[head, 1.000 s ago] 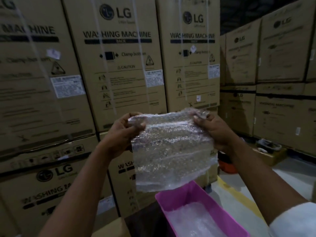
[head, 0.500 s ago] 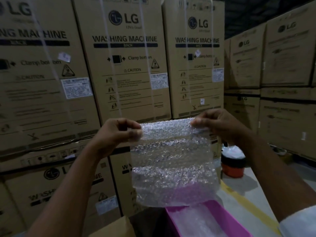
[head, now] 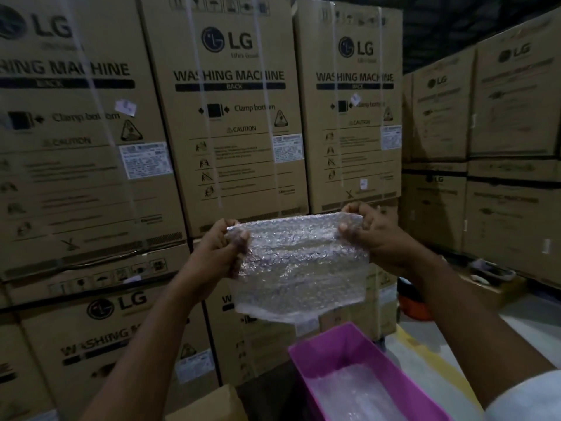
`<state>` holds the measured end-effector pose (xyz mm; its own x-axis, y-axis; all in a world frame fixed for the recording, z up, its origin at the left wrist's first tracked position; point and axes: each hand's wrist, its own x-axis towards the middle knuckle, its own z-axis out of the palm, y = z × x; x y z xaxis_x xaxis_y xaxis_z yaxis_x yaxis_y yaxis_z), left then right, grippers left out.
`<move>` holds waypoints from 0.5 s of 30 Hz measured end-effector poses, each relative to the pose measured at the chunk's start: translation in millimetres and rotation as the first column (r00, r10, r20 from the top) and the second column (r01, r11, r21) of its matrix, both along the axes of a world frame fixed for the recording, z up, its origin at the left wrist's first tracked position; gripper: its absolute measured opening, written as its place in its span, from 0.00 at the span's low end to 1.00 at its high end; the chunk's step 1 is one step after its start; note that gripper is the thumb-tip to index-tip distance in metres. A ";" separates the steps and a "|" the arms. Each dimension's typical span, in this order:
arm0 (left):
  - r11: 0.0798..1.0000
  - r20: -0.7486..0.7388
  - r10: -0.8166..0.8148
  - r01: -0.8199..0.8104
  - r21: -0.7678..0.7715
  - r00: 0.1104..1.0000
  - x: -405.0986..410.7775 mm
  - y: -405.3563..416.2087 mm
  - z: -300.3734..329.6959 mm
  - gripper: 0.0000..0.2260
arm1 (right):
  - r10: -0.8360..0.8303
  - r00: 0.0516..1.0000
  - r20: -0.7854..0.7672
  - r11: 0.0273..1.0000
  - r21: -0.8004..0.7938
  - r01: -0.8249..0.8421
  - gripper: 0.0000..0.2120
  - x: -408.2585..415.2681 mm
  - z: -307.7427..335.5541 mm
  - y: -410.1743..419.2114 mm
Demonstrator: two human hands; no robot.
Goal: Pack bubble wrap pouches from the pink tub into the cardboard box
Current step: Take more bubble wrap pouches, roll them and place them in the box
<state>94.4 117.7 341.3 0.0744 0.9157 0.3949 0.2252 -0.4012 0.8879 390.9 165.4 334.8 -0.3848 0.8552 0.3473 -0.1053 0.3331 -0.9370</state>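
A: Where is the pouch (head: 299, 268)?
B: Hanging between left hand (head: 218, 253) and right hand (head: 376, 238), both pinching its top corners; box (head: 209, 404), probably, lies lower left, nearer the left hand

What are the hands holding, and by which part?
One bubble wrap pouch: left hand pinches its top left corner, right hand its top right corner.
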 end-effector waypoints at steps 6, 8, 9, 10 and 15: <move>0.988 0.071 -0.152 0.151 0.013 0.986 -17.2 -8.8 1.3 0.13 | 0.097 0.994 -0.053 0.995 -0.029 -0.099 0.17 6.9 5.0 -3.9; 0.988 0.076 -0.153 0.152 0.015 0.985 -20.0 -11.6 2.4 0.08 | 0.033 0.995 -0.092 0.998 -0.049 -0.038 0.11 10.8 6.3 -0.9; 0.992 0.090 -0.124 0.123 0.016 0.988 -19.3 -12.4 3.7 0.06 | 0.022 0.993 -0.113 0.999 -0.045 -0.027 0.14 12.7 6.2 1.9; 0.996 0.106 -0.093 0.093 0.011 0.990 -18.3 -12.5 4.3 0.08 | 0.022 0.993 -0.119 0.999 -0.040 -0.027 0.18 13.5 6.5 2.6; 0.995 0.108 -0.076 0.081 -0.050 0.991 -12.0 -20.0 8.2 0.15 | 0.074 0.996 -0.058 0.995 -0.057 -0.078 0.13 10.3 7.0 -4.0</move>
